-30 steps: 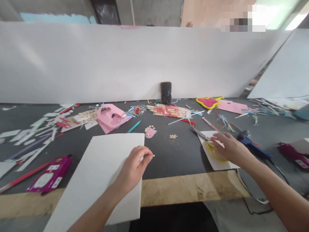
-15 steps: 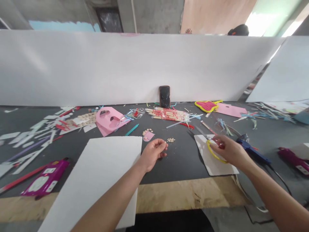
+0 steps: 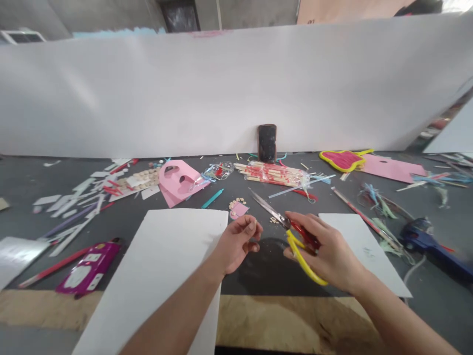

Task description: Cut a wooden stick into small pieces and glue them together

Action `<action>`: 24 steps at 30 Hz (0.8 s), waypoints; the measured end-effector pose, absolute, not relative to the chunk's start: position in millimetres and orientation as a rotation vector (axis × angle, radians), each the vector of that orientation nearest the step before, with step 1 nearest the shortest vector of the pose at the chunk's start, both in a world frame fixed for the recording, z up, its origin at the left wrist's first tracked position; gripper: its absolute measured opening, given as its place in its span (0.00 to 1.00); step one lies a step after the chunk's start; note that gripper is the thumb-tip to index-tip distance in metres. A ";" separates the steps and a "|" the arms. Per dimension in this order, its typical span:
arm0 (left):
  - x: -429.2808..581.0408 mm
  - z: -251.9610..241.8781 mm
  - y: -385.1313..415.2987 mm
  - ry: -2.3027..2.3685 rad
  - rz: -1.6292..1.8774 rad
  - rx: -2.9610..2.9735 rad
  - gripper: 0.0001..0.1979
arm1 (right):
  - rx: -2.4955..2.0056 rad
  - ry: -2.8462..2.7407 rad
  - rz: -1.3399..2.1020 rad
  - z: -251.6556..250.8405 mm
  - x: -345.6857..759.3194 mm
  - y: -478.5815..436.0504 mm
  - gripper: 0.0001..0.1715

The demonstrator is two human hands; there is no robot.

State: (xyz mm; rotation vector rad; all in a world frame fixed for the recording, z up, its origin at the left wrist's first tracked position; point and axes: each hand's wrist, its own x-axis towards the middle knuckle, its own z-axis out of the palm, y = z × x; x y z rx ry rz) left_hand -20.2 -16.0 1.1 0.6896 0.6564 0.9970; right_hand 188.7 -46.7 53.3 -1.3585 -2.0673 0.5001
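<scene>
My right hand (image 3: 325, 249) is closed around scissors (image 3: 286, 223) with red and yellow handles. Their blades look shut and point up and left above the dark table. To the left, my left hand (image 3: 238, 241) has thumb and forefinger pinched together; a tiny pale bit seems to show at the tips, too small to name. Just beyond that hand lies a small pink heart-shaped piece (image 3: 239, 210) with little pale round slices (image 3: 236, 201) along its edge. More small slices (image 3: 274, 220) lie in a pile, partly behind the blades.
A large white board (image 3: 177, 256) lies under my left forearm, and a white sheet (image 3: 364, 246) near my right hand. A blue glue gun (image 3: 432, 241) rests at right. Behind are a pink cutout (image 3: 181, 180), a bag of sticks (image 3: 273, 173) and an upright phone (image 3: 267, 143).
My right hand has lifted the scissors off the white sheet and brought them left, near my left hand. My left hand stays pinched. The view has shifted left.
</scene>
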 end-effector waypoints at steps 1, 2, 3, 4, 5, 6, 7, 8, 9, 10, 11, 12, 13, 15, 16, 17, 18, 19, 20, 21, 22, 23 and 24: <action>-21.5 2.3 -15.6 0.656 1.013 0.682 0.14 | -1.332 -2.115 0.444 49.5 184.7 -45.7 0.33; -22.7 3.6 -15.0 0.660 1.027 0.672 0.14 | -1.307 -2.146 0.390 45.2 182.9 -44.6 0.35; -23.7 4.9 -14.3 0.667 1.040 0.660 0.14 | -1.289 -2.171 0.338 40.4 183.0 -43.5 0.37; -24.5 5.9 -13.7 0.676 1.050 0.648 0.15 | -1.280 -2.193 0.289 35.6 184.5 -42.4 0.38; -25.2 6.6 -13.2 0.681 1.059 0.637 0.15 | -1.278 -2.209 0.246 31.0 186.8 -41.2 0.38; -25.6 6.9 -12.7 0.682 1.064 0.629 0.14 | -1.282 -2.225 0.212 26.8 189.4 -40.0 0.38; -25.7 6.7 -12.3 0.681 1.065 0.623 0.14 | -1.288 -2.238 0.191 23.2 191.7 -38.8 0.37; -25.7 6.0 -11.9 0.681 1.061 0.618 0.14 | -1.293 -2.251 0.184 20.3 193.4 -37.8 0.37; -25.4 4.8 -11.3 0.684 1.057 0.612 0.14 | -1.294 -2.267 0.190 18.2 194.4 -36.9 0.36; -25.1 3.4 -10.7 0.690 1.055 0.604 0.14 | -1.290 -2.283 0.200 16.6 194.8 -36.3 0.36; -24.7 1.9 -10.0 0.699 1.054 0.595 0.14 | -1.287 -2.300 0.211 15.4 194.6 -35.9 0.35; -24.2 0.4 -9.2 0.705 1.049 0.588 0.14 | -1.284 -2.316 0.224 14.6 194.1 -35.8 0.35; -23.8 -0.9 -8.5 0.706 1.042 0.584 0.14 | -1.284 -2.330 0.236 14.0 193.5 -35.9 0.34; -23.0 -2.7 -7.4 0.702 1.024 0.587 0.14 | -1.293 -2.349 0.263 13.1 192.4 -36.6 0.34; -22.8 -3.2 -7.1 0.702 1.015 0.594 0.14 | -1.293 -2.355 0.276 12.8 192.1 -36.9 0.34; -22.6 -3.5 -6.9 0.704 1.009 0.601 0.14 | -1.290 -2.360 0.291 12.6 191.9 -37.1 0.33; -22.5 -3.6 -6.9 0.711 1.006 0.607 0.14 | -1.283 -2.361 0.304 12.5 191.7 -37.3 0.33; -22.5 -3.6 -6.9 0.722 1.002 0.613 0.14 | -1.278 -2.361 0.316 12.5 191.5 -37.3 0.33; -22.5 -3.6 -6.9 0.732 0.996 0.620 0.15 | -1.272 -2.360 0.330 12.5 191.2 -37.2 0.33; -22.7 -3.5 -7.0 0.741 0.987 0.626 0.15 | -1.268 -2.358 0.343 12.5 190.9 -37.0 0.32; -22.8 -3.3 -7.1 0.748 0.979 0.631 0.15 | -1.267 -2.355 0.356 12.5 190.5 -36.7 0.32; -23.1 -3.3 -7.3 0.753 0.971 0.636 0.15 | -1.267 -2.352 0.370 12.5 190.2 -36.4 0.32; -23.4 -3.3 -7.5 0.755 0.968 0.638 0.15 | -1.266 -2.349 0.383 12.4 189.8 -36.2 0.32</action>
